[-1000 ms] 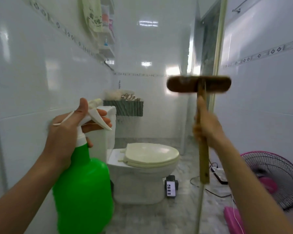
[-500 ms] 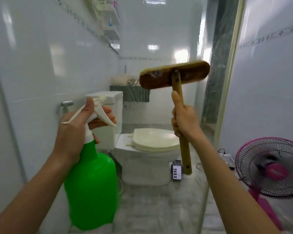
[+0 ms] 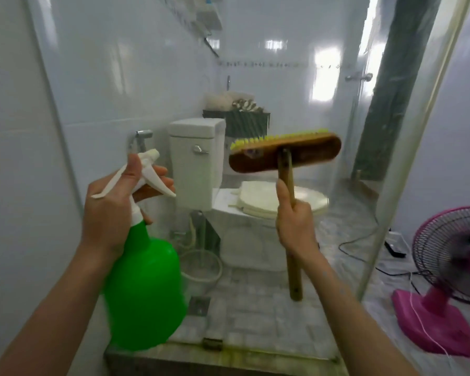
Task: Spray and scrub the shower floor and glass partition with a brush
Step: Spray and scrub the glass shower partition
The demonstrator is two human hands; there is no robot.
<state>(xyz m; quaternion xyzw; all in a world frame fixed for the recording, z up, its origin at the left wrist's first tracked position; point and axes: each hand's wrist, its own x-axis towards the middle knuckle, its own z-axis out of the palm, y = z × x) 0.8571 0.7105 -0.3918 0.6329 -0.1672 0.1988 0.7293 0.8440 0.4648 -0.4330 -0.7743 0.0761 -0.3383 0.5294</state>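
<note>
At lower left my left hand (image 3: 111, 210) grips the green spray bottle (image 3: 144, 289), fingers round the trigger, nozzle aimed at the glass partition (image 3: 98, 90) straight ahead. Right of centre, my right hand (image 3: 295, 226) grips the brush (image 3: 284, 157) with its handle upright, head crosswise, bristles facing the glass.

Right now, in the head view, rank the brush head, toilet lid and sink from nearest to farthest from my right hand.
1. Brush head: just above the right hand, atop the handle it grips.
2. Toilet lid: behind the hand, mid-room.
3. Sink: farthest, at the back wall, up and left.
</note>
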